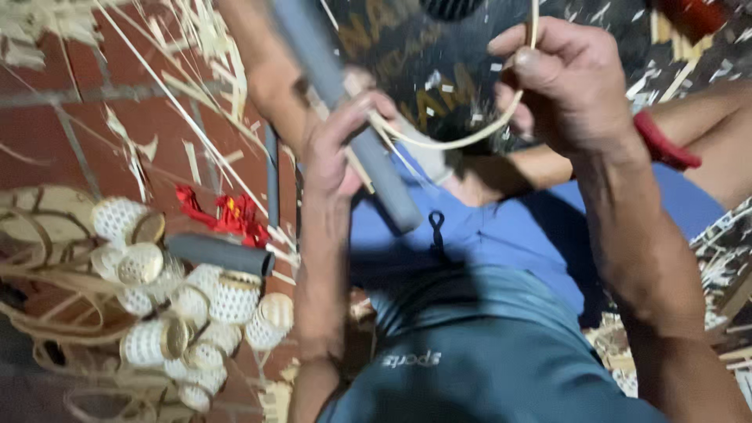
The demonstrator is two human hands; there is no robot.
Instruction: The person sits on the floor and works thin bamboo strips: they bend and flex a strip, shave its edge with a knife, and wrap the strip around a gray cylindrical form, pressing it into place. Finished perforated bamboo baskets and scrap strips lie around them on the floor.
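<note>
Hands gripping, left hand (pixel 338 141) around smooth grey pipe (pixel 345 102), right hand (pixel 568 86) pinching curved cane strip (pixel 470 137)

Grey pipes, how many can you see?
3. One grey pipe is in the left hand, one lies on the small woven baskets, and one lies on the floor behind. More may be hidden.

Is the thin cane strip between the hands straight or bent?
Bent. The cane strip curves in a loop from the left hand at the grey tube up to the right hand.
</note>
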